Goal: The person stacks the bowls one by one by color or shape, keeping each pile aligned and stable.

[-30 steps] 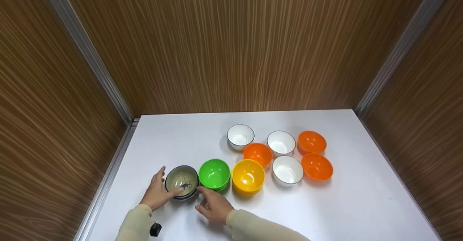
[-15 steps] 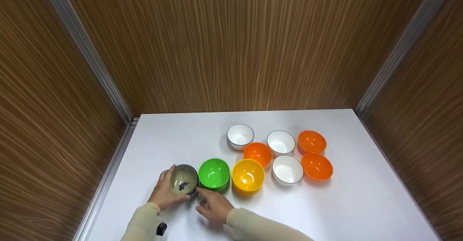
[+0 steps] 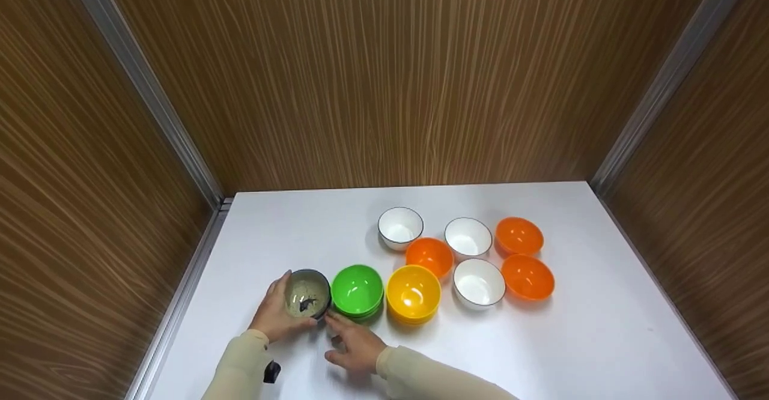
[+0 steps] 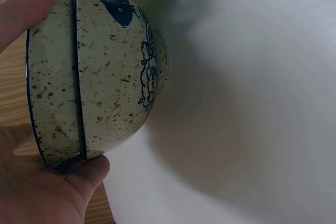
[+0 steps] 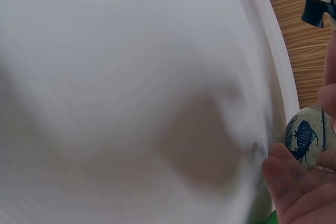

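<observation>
My left hand [image 3: 277, 316] grips a nested pair of speckled bowls [image 3: 307, 293], thumb on the near side and fingers around the far left. In the left wrist view the two bowls [image 4: 113, 72] sit one inside the other, with blue rims and a blue fish drawn on the outer wall. My right hand [image 3: 355, 345] is at their near right side, fingertips right at the wall and thumb held apart. The right wrist view has the fish-patterned wall [image 5: 304, 135] close by the fingers. A green bowl stack [image 3: 357, 290] stands just right of the speckled bowls.
Yellow stacked bowls [image 3: 413, 293] stand right of the green ones. Behind and to the right are white bowls [image 3: 479, 283] and orange bowls [image 3: 527, 277], several in all. Wood-grain panels [image 3: 396, 75] enclose the white table [image 3: 589, 352] at the back and sides.
My left hand has moved right and closed around the speckled bowls, which have shifted slightly away from me. My right hand has stayed nearly in place, its fingers spreading a little.
</observation>
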The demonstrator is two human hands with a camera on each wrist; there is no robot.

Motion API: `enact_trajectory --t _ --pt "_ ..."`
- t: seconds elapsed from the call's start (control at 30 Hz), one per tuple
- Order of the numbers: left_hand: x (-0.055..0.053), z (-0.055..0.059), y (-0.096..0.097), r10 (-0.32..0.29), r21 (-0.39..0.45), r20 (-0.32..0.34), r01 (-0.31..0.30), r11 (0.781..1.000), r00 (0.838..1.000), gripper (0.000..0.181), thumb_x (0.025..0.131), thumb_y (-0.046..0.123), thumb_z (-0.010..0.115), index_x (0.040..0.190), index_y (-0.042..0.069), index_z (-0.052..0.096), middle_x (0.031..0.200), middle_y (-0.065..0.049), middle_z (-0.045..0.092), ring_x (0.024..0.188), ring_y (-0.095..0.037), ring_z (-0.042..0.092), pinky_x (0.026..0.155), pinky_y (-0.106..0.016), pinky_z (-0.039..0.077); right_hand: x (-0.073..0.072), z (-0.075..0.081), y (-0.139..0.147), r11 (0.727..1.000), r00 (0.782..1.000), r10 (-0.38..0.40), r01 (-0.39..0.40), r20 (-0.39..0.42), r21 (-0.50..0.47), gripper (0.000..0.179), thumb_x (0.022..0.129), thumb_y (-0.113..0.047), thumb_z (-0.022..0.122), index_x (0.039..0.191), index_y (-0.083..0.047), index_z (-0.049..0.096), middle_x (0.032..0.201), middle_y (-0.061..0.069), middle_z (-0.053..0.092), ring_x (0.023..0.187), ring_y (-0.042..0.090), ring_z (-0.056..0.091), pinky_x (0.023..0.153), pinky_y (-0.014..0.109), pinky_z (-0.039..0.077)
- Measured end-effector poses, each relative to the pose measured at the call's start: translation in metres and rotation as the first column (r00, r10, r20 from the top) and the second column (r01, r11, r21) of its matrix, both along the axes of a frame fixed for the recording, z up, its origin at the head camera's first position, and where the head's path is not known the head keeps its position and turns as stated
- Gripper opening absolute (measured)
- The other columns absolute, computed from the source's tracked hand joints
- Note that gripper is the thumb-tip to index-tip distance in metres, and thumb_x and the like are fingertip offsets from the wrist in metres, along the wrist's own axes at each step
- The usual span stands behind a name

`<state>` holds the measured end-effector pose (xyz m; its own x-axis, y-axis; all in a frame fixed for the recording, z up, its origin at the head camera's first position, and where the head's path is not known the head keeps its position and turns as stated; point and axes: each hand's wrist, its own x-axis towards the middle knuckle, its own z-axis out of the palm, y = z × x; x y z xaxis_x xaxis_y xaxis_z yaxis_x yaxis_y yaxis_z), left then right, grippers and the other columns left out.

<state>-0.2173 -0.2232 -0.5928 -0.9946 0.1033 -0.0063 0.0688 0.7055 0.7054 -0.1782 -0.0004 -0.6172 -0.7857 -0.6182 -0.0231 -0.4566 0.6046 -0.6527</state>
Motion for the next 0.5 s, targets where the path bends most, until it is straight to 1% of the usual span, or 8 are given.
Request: enact_trajectory --t 0.07,0.13,0.23,0.3,0.37,0.43,0.5 --pt "-0.0009 0.0004 0.0 0.0 -0.001 0.004 0.0 1.0 1.0 0.123 0.058 0.033 0.093 0.151 0.002 0.019 0.149 -0.026 0.029 0.135 -0.045 0.032 0.109 -0.055 0.028 0.0001 -0.0008 0.0 1.0 1.0 0.02 -0.02 0.001 0.004 0.074 0.088 -0.037 0.067 0.147 -0.005 0.036 0.155 0.007 0.029 0.122 0.016 0.052 0.107 0.042 0.036" --pt "-0.0018 0.0005 -0.0001 0.0 -0.002 0.005 0.0 1.0 1.0 0.123 0.057 0.034 0.093 0.151 0.002 0.019 0.149 -0.026 0.029 0.135 -0.045 0.031 0.109 -0.055 0.028 0.0001 -0.001 0.0002 0.999 0.999 0.039 -0.039 -0.003 0.004 0.074 0.088 -0.037 0.066 0.147 -0.004 0.036 0.155 0.008 0.029 0.128 0.017 0.047 0.109 0.042 0.033" --pt "-0.0034 -0.0001 -0.0001 0.002 0.003 0.012 -0.002 1.0 1.0 0.124 0.057 0.035 0.093 0.151 0.002 0.019 0.149 -0.025 0.028 0.136 -0.044 0.03 0.11 -0.055 0.027 -0.0003 -0.0013 0.0009 0.998 0.998 0.057 -0.057 -0.001 -0.009 0.074 0.088 -0.038 0.065 0.147 -0.003 0.036 0.155 0.009 0.028 0.128 0.016 0.047 0.109 0.034 0.034" --pt "-0.0038 -0.0009 0.0001 0.003 0.002 0.017 -0.003 1.0 1.0 0.124 0.057 0.036 0.093 0.151 0.002 0.02 0.149 -0.025 0.029 0.135 -0.044 0.031 0.109 -0.055 0.027 -0.0005 -0.002 0.0015 0.998 0.998 0.06 -0.06 0.002 -0.011 0.074 0.088 -0.038 0.064 0.147 -0.003 0.036 0.155 0.009 0.028 0.125 0.014 0.049 0.109 0.033 0.034" --pt "-0.0038 -0.0014 0.0005 0.004 0.001 0.022 -0.004 1.0 1.0 0.124 0.057 0.037 0.093 0.151 0.002 0.02 0.149 -0.025 0.028 0.135 -0.044 0.031 0.109 -0.055 0.027 -0.0005 -0.0028 0.0028 0.998 0.998 0.065 -0.065 0.0 -0.01 0.074 0.088 -0.038 0.065 0.147 -0.003 0.036 0.156 0.009 0.028 0.125 0.014 0.049 0.109 0.035 0.033" --pt "-0.0035 -0.0015 0.0008 0.006 0.001 0.022 -0.006 1.0 1.0 0.124 0.057 0.038 0.092 0.151 0.003 0.02 0.15 -0.025 0.026 0.135 -0.045 0.03 0.109 -0.056 0.028 -0.0004 -0.0035 0.0043 0.997 0.997 0.074 -0.074 -0.003 -0.011 0.074 0.089 -0.038 0.064 0.147 -0.003 0.036 0.156 0.008 0.028 0.126 0.014 0.048 0.109 0.036 0.033" --pt "-0.0028 -0.0011 0.0011 0.012 0.003 0.023 -0.012 1.0 1.0 0.123 0.058 0.038 0.092 0.151 0.004 0.02 0.151 -0.026 0.023 0.136 -0.046 0.029 0.109 -0.056 0.027 0.0005 -0.0032 0.0062 0.996 0.996 0.086 -0.086 -0.008 -0.017 0.073 0.089 -0.037 0.064 0.147 -0.003 0.036 0.155 0.01 0.029 0.123 0.014 0.051 0.109 0.035 0.034"
